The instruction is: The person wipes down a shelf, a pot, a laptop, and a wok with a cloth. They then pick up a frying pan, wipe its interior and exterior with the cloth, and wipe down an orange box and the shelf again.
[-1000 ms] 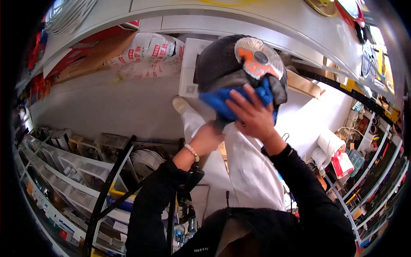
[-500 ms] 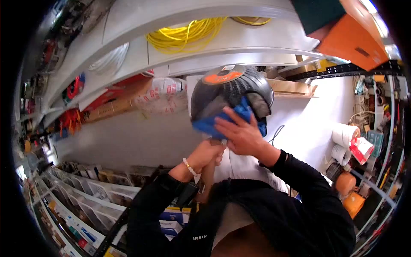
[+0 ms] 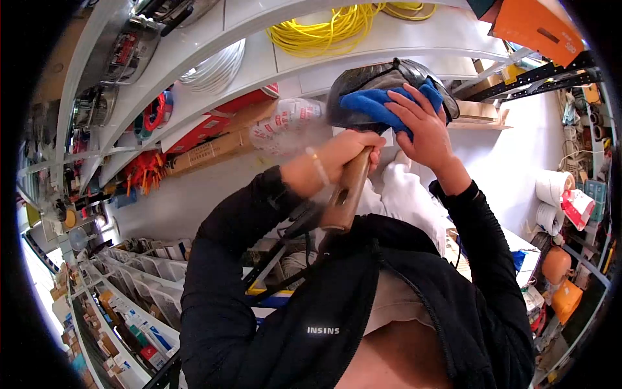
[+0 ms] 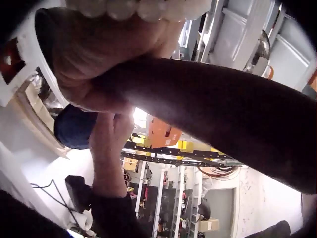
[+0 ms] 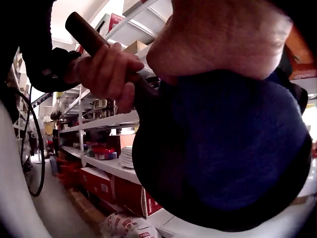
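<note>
My left hand [image 3: 340,155] grips the brown wooden handle [image 3: 350,188] of a black wok [image 3: 343,117], wrapped round it close to the pan. The handle's butt end points down toward my chest. My right hand [image 3: 424,129] lies with extended fingers on a blue cloth [image 3: 369,107], pressing it against the wok. In the right wrist view the cloth [image 5: 237,148] spreads over much of the wok's dark round face, and the left hand [image 5: 106,74] shows on the handle beyond. The left wrist view has the handle [image 4: 208,104] running off to the right.
White shelves cross the far side, holding coiled yellow cable [image 3: 317,32] and white cable [image 3: 217,68]. Below them lies a plastic bag with red print [image 3: 285,123]. Clear bins [image 3: 152,279] line the left, and white rolls [image 3: 554,188] stand at the right.
The wok has come up closer to my chest, and its orange label has turned out of sight. More of the handle shows. Right hand and cloth stay on the wok; the head view has shifted.
</note>
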